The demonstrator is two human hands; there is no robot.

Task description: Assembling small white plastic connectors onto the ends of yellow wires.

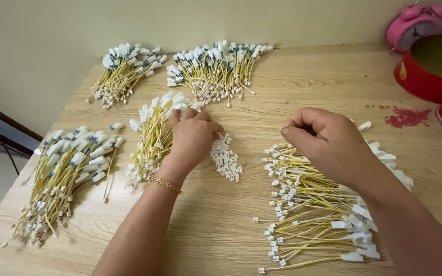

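Assembly step in hand, judging by layout — left hand [193,138] rested, fingers curled, beside small white connector pile [226,158] at frame centre; right hand [323,143] pinched wire end from loose yellow wire bundle [313,214], lower right. Next move likely needs careful alignment — connector onto wire tip.

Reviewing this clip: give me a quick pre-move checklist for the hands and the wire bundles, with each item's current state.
1. Left hand rests on the middle wire bundle: ok.
2. Right hand over the right-side wire pile, fingertips pinched: ok.
3. Wire actually held in the right hand: cannot tell.
4. Loose white connectors lie between the hands, uncovered: ok.
5. Right-side wire pile neatly bunched: not ok, it is spread out.
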